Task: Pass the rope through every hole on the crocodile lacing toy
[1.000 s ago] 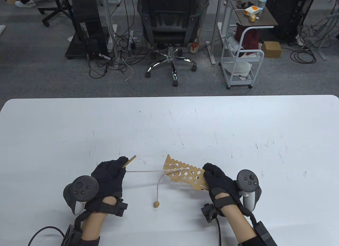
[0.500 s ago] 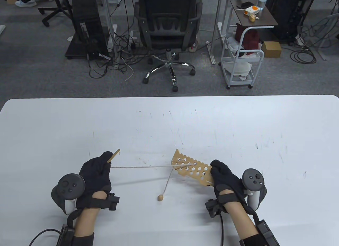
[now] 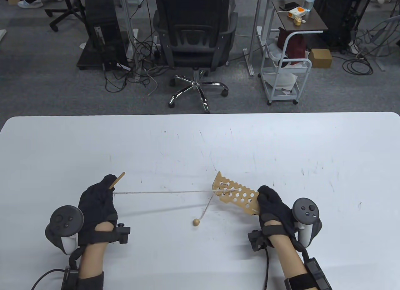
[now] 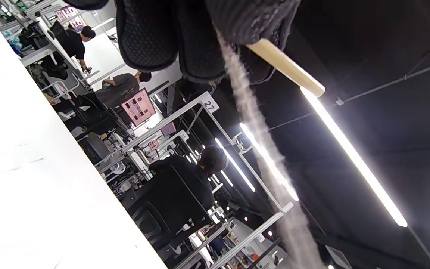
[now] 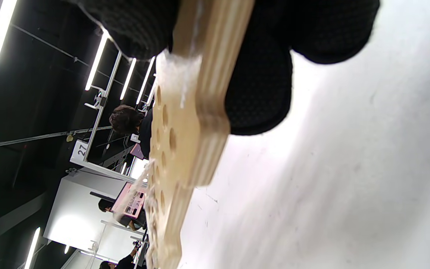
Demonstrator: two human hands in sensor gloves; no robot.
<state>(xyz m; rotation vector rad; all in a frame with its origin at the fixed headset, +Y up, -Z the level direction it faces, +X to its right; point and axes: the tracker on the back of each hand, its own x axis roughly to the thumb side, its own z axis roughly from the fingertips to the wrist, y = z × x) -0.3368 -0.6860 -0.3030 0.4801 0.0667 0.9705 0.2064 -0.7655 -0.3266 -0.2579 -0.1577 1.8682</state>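
Observation:
My right hand (image 3: 271,202) grips the near end of the wooden crocodile lacing board (image 3: 236,196), lifted and tilted over the table. In the right wrist view the board (image 5: 177,149) runs away from my fingers, holes showing. A pale rope (image 3: 162,192) stretches taut from the board's far holes to my left hand (image 3: 101,193), which pinches the wooden needle (image 3: 117,179) at the rope's end. The left wrist view shows the needle (image 4: 286,67) and rope (image 4: 259,142) leaving my fingers. The rope's other end hangs from the board down to a wooden bead (image 3: 196,222) on the table.
The white table (image 3: 281,146) carries only faint pen marks. Beyond its far edge stand a black office chair (image 3: 193,37), a white trolley (image 3: 286,74) and a computer tower (image 3: 100,27) with floor cables.
My left hand has pulled the needle further left, drawing more rope through. My right hand has carried the board right and slightly away; the bead has slid right with it.

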